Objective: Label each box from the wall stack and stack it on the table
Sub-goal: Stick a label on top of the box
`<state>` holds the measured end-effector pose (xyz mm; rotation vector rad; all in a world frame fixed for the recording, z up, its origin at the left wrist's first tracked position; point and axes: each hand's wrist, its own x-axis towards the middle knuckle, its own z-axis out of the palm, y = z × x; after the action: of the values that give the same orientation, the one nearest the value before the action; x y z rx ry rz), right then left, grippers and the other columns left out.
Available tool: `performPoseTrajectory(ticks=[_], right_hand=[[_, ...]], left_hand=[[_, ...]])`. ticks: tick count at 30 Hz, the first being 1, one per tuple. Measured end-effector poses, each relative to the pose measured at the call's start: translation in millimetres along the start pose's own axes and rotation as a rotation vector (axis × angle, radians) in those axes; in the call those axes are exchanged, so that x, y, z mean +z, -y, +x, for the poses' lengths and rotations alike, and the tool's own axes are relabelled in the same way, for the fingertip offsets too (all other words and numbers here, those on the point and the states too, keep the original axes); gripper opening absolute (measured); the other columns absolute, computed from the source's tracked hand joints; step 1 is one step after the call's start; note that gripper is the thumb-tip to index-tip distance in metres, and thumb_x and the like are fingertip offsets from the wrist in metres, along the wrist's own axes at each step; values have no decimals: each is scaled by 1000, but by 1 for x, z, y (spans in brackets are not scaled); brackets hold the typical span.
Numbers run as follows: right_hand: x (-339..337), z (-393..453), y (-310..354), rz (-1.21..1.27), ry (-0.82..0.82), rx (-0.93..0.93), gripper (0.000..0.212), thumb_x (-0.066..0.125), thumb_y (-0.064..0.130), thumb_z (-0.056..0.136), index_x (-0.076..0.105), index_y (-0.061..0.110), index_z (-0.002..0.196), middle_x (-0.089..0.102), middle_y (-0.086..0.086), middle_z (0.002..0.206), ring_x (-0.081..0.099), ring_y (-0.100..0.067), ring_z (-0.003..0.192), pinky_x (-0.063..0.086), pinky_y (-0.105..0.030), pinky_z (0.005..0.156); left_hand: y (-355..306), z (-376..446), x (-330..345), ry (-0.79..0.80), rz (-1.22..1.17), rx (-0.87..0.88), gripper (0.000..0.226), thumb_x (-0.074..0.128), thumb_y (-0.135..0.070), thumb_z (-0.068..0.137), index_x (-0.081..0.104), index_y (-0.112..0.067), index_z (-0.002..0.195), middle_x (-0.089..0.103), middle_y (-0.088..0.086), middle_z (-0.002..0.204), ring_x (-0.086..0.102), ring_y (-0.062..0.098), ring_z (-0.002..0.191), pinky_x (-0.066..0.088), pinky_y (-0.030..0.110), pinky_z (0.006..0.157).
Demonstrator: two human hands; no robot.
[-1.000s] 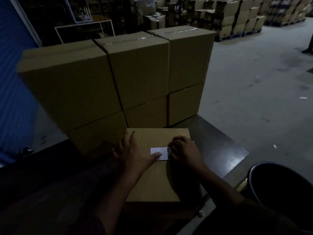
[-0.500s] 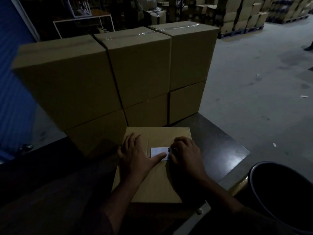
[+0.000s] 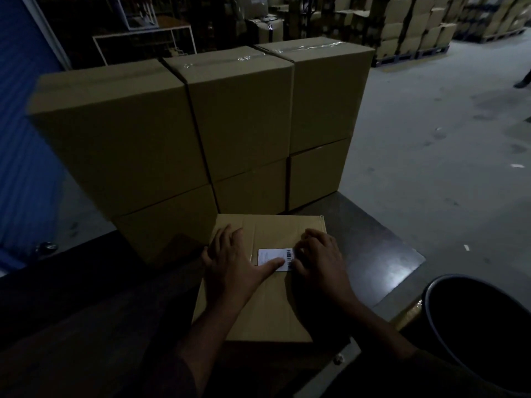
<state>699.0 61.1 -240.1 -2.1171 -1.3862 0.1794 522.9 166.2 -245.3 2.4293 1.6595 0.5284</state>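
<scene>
Both hands are lying on the box, which is sitting on the dark table. The left hand is resting flat, thumb pressing the white label. The right hand, fingers curled, is pressing the label's right edge. Beyond the fingers, the stacked boxes are standing.

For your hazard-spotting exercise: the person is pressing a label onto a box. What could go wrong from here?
1. The label may set crooked or creased: the left hand pins it by the thumb while the right hand covers its barcode end.
2. Dim light could hide misalignment on the box.
</scene>
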Motion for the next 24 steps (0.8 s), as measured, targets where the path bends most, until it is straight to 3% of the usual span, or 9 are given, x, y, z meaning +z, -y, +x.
performPoseTrajectory(ticks=[5, 8, 11, 15, 16, 18, 20, 22, 24], right_hand=[[0, -4, 4, 20, -59, 41, 51, 72, 37, 88, 57, 18, 133, 47, -4, 146, 37, -21, 137, 43, -44, 107], [-2, -21, 6, 44, -123, 68, 43, 73, 38, 87, 60, 21, 125, 46, -3, 140, 38, -19, 134, 46, -41, 103], [-1, -48, 10, -9, -153, 62, 30, 69, 38, 88, 65, 23, 114, 49, -2, 134, 37, -17, 130, 44, -33, 100], [2, -63, 13, -118, -98, 36, 38, 64, 37, 92, 61, 23, 127, 46, -3, 139, 36, -21, 133, 48, -38, 101], [3, -63, 13, -134, -87, 32, 39, 62, 38, 93, 60, 23, 129, 45, -3, 140, 35, -21, 134, 48, -38, 102], [3, -61, 14, -171, -69, 4, 42, 58, 41, 93, 57, 25, 131, 44, -2, 142, 36, -21, 134, 46, -36, 103], [3, -58, 14, -196, -43, -28, 45, 56, 43, 93, 54, 26, 134, 42, -1, 145, 37, -19, 134, 46, -34, 104], [0, -51, 11, -197, -15, -74, 47, 54, 47, 91, 52, 29, 135, 40, 1, 146, 37, -18, 133, 47, -35, 104], [-6, -37, 5, -207, 31, -154, 48, 56, 49, 91, 51, 33, 136, 40, 4, 144, 36, -16, 132, 49, -36, 101]], left_hand=[[0, 2, 1, 4, -15, -15, 134, 30, -109, 52, 41, -24, 154, 29, 2, 169, 22, 24, 157, 19, 56, 123], [3, 3, 5, -6, -36, -15, 133, 32, -111, 53, 43, -24, 153, 31, 1, 168, 23, 23, 156, 19, 56, 122], [2, 11, 6, -7, -70, -65, 118, 37, -107, 59, 52, -26, 144, 40, 0, 158, 31, 24, 148, 25, 58, 116], [7, 40, -3, 23, -50, -44, 103, 59, -98, 57, 56, -25, 131, 44, 4, 144, 35, 30, 139, 29, 60, 114], [10, 48, -4, 48, -16, -7, 112, 58, -101, 55, 53, -25, 137, 41, 5, 149, 31, 30, 143, 25, 60, 117], [17, 65, -5, 145, 14, 77, 136, 49, -107, 52, 31, -26, 160, 19, 3, 171, 5, 26, 160, 7, 62, 126], [20, 78, -7, 255, 8, 138, 143, 42, -110, 54, 9, -30, 167, -3, -1, 177, -16, 20, 161, -12, 61, 126], [23, 84, -11, 330, 35, 142, 139, 40, -110, 56, 14, -31, 167, 7, 4, 176, -5, 24, 163, -13, 60, 127], [29, 77, -14, 315, 4, 62, 138, 42, -112, 48, 30, -32, 160, 25, 6, 168, 14, 30, 159, 4, 58, 129]])
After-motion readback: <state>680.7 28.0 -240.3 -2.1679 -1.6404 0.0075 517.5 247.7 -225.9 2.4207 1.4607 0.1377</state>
